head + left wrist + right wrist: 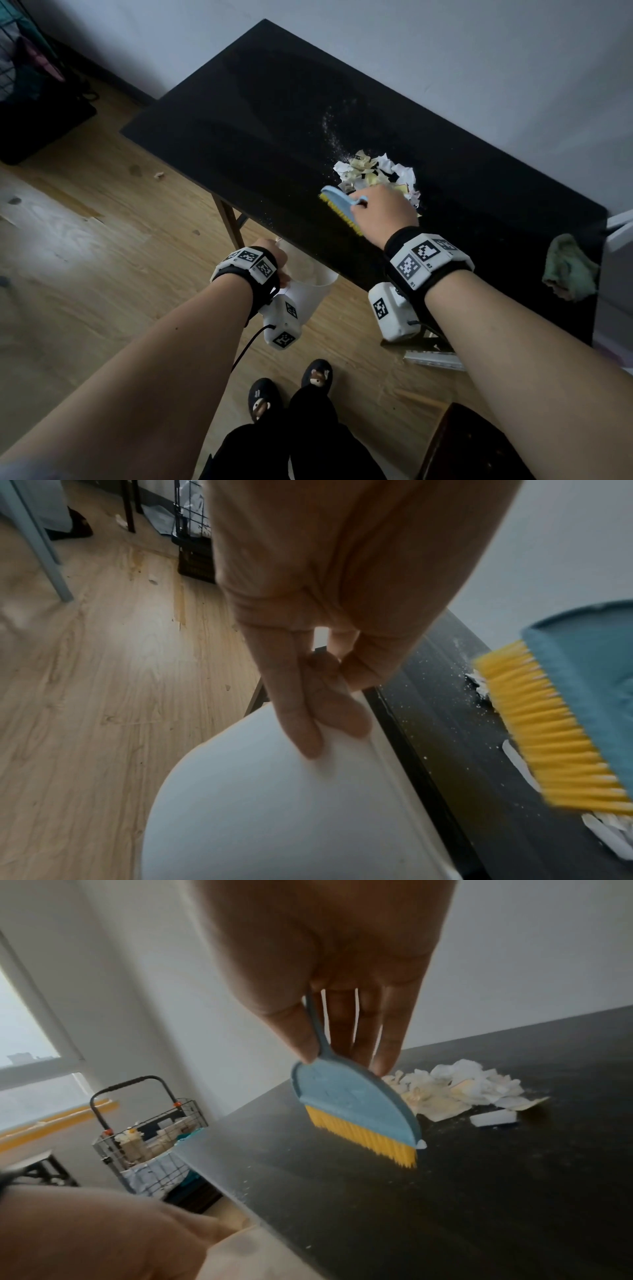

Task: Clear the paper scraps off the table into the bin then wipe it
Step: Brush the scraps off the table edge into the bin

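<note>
Dim room, daylight from window (20, 1031), glare patch on floor (143, 645), motion-blurred brush (548, 723), wide-angle edge distortion

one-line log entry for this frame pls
phase: sweeping | right hand: grips blue brush beside paper scraps | left hand: holds white bin at table edge | green cloth: untouched

Head view overhead; wrist views close, table-edge (308, 246) overlap.

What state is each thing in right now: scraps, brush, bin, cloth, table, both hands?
paper scraps: piled on the table, not yet binned
brush: in right hand, bristles down beside the pile
bin: held at the table edge by left hand
cloth: crumpled, unused, at the table end
table: dusty, not wiped
</note>
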Action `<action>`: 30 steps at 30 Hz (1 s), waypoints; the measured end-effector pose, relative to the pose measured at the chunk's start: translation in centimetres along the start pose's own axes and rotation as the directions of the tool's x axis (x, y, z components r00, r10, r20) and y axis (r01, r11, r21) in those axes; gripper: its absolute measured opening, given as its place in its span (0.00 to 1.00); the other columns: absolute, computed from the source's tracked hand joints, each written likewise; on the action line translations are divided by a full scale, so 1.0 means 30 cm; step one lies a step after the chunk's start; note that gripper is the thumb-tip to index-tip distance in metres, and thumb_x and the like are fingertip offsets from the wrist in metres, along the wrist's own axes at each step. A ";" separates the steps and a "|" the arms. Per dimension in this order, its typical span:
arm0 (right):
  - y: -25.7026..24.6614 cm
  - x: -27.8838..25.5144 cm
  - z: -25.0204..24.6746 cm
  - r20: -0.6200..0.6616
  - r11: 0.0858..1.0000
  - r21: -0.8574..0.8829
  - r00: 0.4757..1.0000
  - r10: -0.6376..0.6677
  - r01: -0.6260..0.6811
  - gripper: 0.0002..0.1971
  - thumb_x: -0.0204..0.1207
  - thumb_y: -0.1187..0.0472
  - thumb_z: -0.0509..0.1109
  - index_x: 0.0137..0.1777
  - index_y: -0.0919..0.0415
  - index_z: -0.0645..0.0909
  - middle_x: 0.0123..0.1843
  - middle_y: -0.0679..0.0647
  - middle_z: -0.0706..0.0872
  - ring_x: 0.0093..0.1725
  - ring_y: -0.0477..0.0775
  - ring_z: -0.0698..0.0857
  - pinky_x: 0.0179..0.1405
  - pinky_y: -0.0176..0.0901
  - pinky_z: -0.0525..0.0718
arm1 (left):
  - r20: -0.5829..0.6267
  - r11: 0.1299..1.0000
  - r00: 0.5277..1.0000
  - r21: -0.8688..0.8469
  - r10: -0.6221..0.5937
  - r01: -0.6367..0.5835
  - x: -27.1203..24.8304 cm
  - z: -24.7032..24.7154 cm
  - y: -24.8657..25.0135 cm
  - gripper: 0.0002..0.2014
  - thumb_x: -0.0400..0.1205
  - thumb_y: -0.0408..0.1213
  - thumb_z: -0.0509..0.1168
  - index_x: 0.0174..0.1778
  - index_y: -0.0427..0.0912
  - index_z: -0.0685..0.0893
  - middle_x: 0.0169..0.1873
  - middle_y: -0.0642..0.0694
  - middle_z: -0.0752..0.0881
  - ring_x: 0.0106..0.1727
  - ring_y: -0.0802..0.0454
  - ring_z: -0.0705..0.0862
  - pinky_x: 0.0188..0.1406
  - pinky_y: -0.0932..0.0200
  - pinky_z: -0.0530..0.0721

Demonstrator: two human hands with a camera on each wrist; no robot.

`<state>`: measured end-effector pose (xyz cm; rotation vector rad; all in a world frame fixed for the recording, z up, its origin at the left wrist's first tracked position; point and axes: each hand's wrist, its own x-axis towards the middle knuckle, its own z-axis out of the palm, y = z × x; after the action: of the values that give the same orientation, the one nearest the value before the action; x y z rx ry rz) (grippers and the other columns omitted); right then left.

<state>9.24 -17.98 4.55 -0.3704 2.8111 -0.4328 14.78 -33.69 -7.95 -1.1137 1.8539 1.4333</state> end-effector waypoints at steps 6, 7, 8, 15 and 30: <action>0.118 0.020 -0.058 -0.105 0.993 0.010 0.988 0.116 -0.116 0.14 0.84 0.60 0.61 0.64 0.52 0.84 0.54 0.57 0.89 0.53 0.59 0.87 0.50 0.47 0.85 | -0.008 1.000 1.000 -0.002 -0.019 0.019 -0.001 0.006 0.017 0.27 0.81 0.22 0.51 0.77 0.41 0.69 0.21 0.35 0.85 0.26 0.42 0.85 0.43 0.42 0.89; 0.134 0.027 -0.063 -0.116 0.991 0.017 0.984 0.132 -0.131 0.14 0.84 0.61 0.61 0.64 0.52 0.84 0.54 0.57 0.89 0.52 0.59 0.87 0.49 0.47 0.85 | -0.004 1.000 1.000 0.006 -0.026 0.026 0.002 0.008 0.019 0.27 0.81 0.22 0.52 0.77 0.41 0.68 0.18 0.36 0.85 0.29 0.41 0.87 0.47 0.40 0.90; 0.149 0.038 -0.069 -0.129 0.988 0.020 0.980 0.152 -0.150 0.14 0.84 0.61 0.60 0.64 0.53 0.84 0.53 0.57 0.89 0.52 0.60 0.87 0.48 0.46 0.84 | -0.004 0.999 1.000 0.021 -0.030 0.030 0.009 0.010 0.022 0.28 0.80 0.23 0.53 0.78 0.41 0.67 0.17 0.38 0.85 0.33 0.39 0.89 0.51 0.39 0.89; 0.239 0.118 -0.084 -0.178 0.957 0.015 0.940 0.289 -0.291 0.13 0.84 0.61 0.58 0.55 0.57 0.85 0.48 0.60 0.86 0.51 0.64 0.84 0.39 0.45 0.72 | -0.009 0.996 0.999 0.078 -0.044 0.044 0.014 0.011 0.053 0.29 0.80 0.23 0.54 0.79 0.41 0.65 0.29 0.34 0.87 0.44 0.38 0.91 0.53 0.39 0.88; 0.119 0.122 -0.068 -0.069 0.979 0.089 0.980 0.189 -0.182 0.14 0.80 0.60 0.61 0.58 0.57 0.87 0.49 0.62 0.89 0.48 0.63 0.87 0.49 0.53 0.88 | 0.022 0.993 0.999 0.113 -0.033 0.030 0.023 0.000 0.062 0.30 0.80 0.20 0.55 0.79 0.41 0.66 0.38 0.36 0.84 0.50 0.37 0.90 0.55 0.39 0.87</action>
<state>4.48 -15.23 4.44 -0.0735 2.8575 -0.5292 12.83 -33.70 -7.57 -1.0618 1.8682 1.3017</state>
